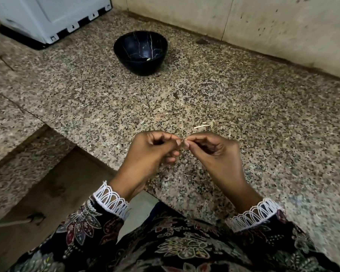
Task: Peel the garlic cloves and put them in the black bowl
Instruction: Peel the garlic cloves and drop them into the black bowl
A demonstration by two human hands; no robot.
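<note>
While the clove [182,143] sits pinched between both hands over the counter [263,134], well short of the bowl [126,55], the step in hand looks to be stripping its skin. The left hand [155,152] and right hand [214,152] meet fingertip to fingertip, thumbs and forefingers closed tight on the small clove, the other fingers loosely curled; it is mostly hidden, so how much skin remains I cannot tell. To do this well, I judge one hand should steady the clove while the other nail lifts the skin at the tip and pulls it along the length, not across. Peel scraps [203,125] lie nearer the bowl than the hands. One pale bit, likely a peeled clove, already rests inside the bowl.
</note>
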